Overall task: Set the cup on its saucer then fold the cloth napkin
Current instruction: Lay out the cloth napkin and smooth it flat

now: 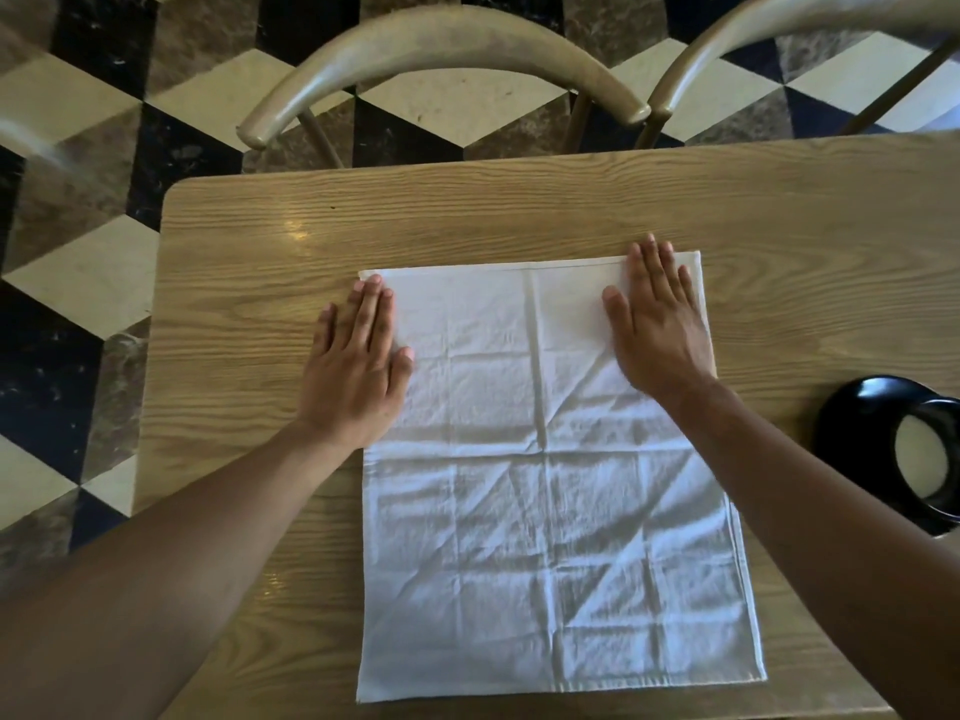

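Note:
A white cloth napkin (pixel 550 485) lies spread flat on the wooden table (pixel 249 283), creased in a grid of old fold lines. My left hand (pixel 356 366) presses flat on its far left edge, half on the cloth and half on the wood. My right hand (pixel 660 319) lies flat with straight fingers on the far right corner. At the right edge of the view a black cup (pixel 930 459) with a pale inside stands on a black saucer (pixel 852 413), partly cut off by the frame.
Two curved wooden chair backs (pixel 441 54) stand just beyond the table's far edge. A checkered tile floor (pixel 78 200) shows to the left and behind. Bare wood lies left of the napkin and beyond it.

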Demonstrator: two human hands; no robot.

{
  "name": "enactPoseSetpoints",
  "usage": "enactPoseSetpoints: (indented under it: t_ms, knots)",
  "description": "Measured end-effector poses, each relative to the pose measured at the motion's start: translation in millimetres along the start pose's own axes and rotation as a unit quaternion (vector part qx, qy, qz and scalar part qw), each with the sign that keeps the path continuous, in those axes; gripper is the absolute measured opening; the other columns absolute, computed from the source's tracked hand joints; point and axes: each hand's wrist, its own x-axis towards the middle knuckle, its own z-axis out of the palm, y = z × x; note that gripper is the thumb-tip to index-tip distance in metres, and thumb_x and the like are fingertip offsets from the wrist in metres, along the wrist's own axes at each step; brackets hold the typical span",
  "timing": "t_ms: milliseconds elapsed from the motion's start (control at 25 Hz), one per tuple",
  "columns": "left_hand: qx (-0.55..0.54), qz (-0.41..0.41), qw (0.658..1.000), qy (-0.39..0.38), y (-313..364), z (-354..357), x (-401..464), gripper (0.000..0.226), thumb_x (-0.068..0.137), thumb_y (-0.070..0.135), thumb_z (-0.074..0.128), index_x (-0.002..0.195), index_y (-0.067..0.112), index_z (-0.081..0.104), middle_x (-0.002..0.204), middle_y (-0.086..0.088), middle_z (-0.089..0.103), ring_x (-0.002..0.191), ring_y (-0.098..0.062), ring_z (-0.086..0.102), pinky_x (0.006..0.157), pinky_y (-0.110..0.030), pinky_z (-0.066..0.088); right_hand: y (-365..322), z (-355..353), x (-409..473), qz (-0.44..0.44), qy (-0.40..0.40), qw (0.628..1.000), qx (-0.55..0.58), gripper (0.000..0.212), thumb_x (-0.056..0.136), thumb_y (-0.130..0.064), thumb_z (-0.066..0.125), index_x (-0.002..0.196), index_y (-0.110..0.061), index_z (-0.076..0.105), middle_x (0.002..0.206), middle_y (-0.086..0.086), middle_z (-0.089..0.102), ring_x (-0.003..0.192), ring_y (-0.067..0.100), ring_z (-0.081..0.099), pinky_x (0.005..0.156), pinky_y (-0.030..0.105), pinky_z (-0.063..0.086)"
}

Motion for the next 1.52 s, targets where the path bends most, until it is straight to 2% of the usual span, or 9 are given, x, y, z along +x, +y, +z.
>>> enactPoseSetpoints:
  t_ms: [120, 280, 440, 600, 760, 1120, 1520]
  knots:
    - [0.007, 0.003, 1.0, 0.006, -0.7, 2.1, 0.0, 0.07, 0.104, 0.043, 0.021, 0.163, 0.007, 0.01, 0.173, -0.012, 0.006, 0.161, -0.025, 0.003, 0.129, -0.054, 0.01, -71.9, 16.1, -1.0, -0.043, 0.001, 0.999, 0.025, 0.068, 0.107, -0.048, 0.011, 0.162, -0.011, 0.0, 0.171, 0.008, -0.005, 0.157, 0.022, -0.009, 0.127, 0.038, -0.005]
    - [0.009, 0.003, 1.0, 0.015, 0.0, 4.7, -0.1, 0.068, 0.106, 0.044, 0.013, 0.163, 0.008, 0.012, 0.172, -0.013, 0.009, 0.16, -0.026, 0.006, 0.129, -0.052, 0.01, -165.1, 49.7, -15.1, -0.163, -0.046, 0.985, 0.042, 0.064, 0.107, -0.041, 0.021, 0.162, -0.009, 0.01, 0.172, 0.01, 0.003, 0.158, 0.023, -0.005, 0.128, 0.038, -0.007]
    - [0.025, 0.005, 1.0, 0.01, 0.7, 4.3, -0.9, 0.07, 0.101, 0.039, 0.018, 0.163, 0.007, 0.014, 0.172, -0.015, 0.012, 0.16, -0.029, 0.009, 0.128, -0.053, 0.012, -187.4, 68.4, -23.1, -0.166, -0.069, 0.984, 0.019, 0.065, 0.107, -0.044, 0.023, 0.162, -0.01, 0.016, 0.171, 0.007, 0.011, 0.159, 0.021, -0.002, 0.128, 0.039, -0.005]
    - [0.019, 0.007, 1.0, 0.015, 0.9, 2.0, -0.4, 0.067, 0.105, 0.04, 0.019, 0.162, 0.004, 0.018, 0.171, -0.016, 0.014, 0.16, -0.03, 0.011, 0.128, -0.054, 0.013, -166.8, 67.2, -16.7, -0.178, -0.055, 0.982, -0.019, 0.073, 0.104, -0.056, 0.016, 0.163, -0.013, 0.013, 0.172, 0.003, 0.009, 0.159, 0.018, -0.002, 0.128, 0.038, -0.007]
    - [0.004, 0.007, 1.0, 0.018, 2.4, 0.6, -0.3, 0.069, 0.105, 0.043, 0.022, 0.162, 0.005, 0.017, 0.172, -0.014, 0.012, 0.16, -0.029, 0.011, 0.128, -0.055, 0.012, -117.3, 52.4, -4.8, -0.151, -0.033, 0.987, -0.05, 0.073, 0.104, -0.054, 0.022, 0.163, -0.013, 0.013, 0.172, 0.003, 0.01, 0.159, 0.021, 0.002, 0.129, 0.041, -0.001]
    - [0.007, 0.007, 0.999, 0.031, -2.7, 7.7, 1.2, 0.069, 0.103, 0.043, 0.024, 0.162, 0.007, 0.015, 0.172, -0.012, 0.011, 0.16, -0.025, 0.007, 0.129, -0.052, 0.011, 15.9, 7.0, -4.4, -0.018, -0.003, 0.998, -0.063, 0.071, 0.106, -0.053, 0.018, 0.163, -0.015, 0.003, 0.173, 0.002, -0.002, 0.158, 0.015, -0.007, 0.128, 0.037, -0.003]
    - [0.014, 0.011, 0.999, 0.043, -5.5, 11.1, 1.3, 0.069, 0.104, 0.043, 0.025, 0.162, 0.008, 0.015, 0.172, -0.012, 0.013, 0.16, -0.025, 0.009, 0.129, -0.051, 0.011, 24.1, 5.8, -3.5, -0.01, 0.006, 0.998, -0.063, 0.073, 0.106, -0.054, 0.019, 0.163, -0.012, 0.004, 0.172, 0.003, -0.001, 0.158, 0.015, -0.006, 0.129, 0.037, 0.0]
